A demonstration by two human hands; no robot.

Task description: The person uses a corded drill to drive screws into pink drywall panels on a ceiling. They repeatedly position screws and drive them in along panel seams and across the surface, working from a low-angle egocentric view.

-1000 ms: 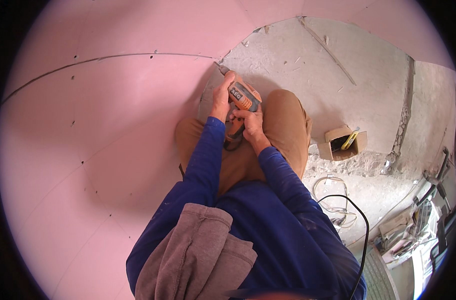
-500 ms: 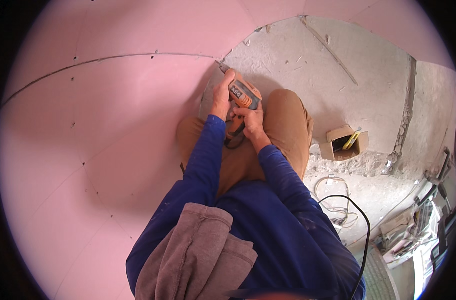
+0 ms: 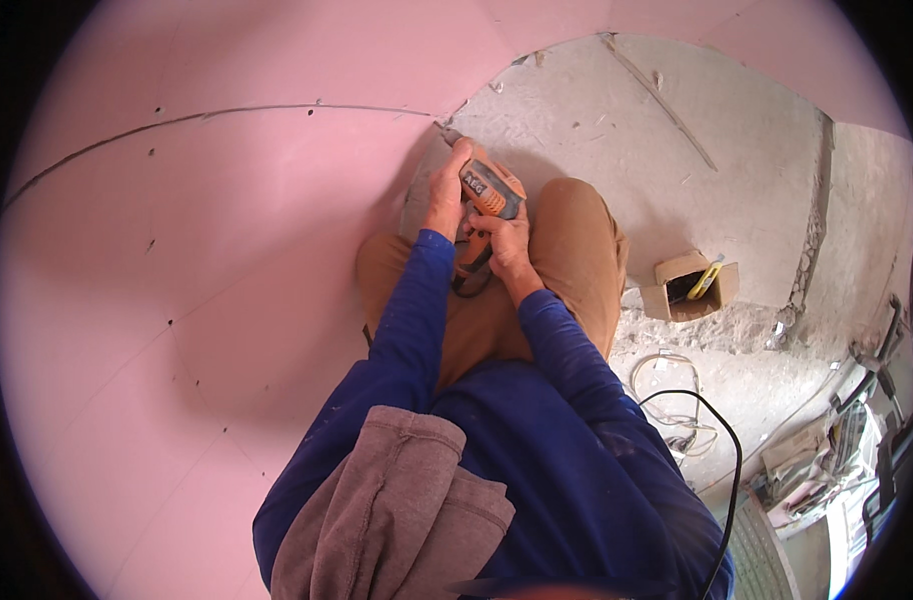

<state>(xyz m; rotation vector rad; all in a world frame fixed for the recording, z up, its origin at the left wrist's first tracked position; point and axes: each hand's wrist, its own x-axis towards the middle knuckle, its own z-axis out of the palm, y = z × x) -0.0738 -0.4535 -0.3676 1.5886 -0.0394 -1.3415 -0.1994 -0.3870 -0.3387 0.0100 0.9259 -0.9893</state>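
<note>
An orange and grey corded screwdriver [image 3: 494,190] is held in both my hands, above my bent knees. My left hand [image 3: 445,190] wraps its front end, close behind the nose. Around the handle at the back, my right hand [image 3: 505,240] is closed. The tool's nose points up and left, at the lower edge of the pink plasterboard [image 3: 277,200], where a dark seam between two boards ends. Whether the tip touches the board, and any screw there, is too small to tell.
On the concrete floor [image 3: 737,130] to my right stands an open cardboard box [image 3: 689,287] with a yellow utility knife [image 3: 708,278] in it. A black cable [image 3: 734,440] loops beside my right arm. Coiled pale cord [image 3: 667,375] and piled scraps [image 3: 812,460] lie farther right.
The view has shifted very slightly against the board. My hands and the screwdriver stay at the seam's end, with almost no visible movement.
</note>
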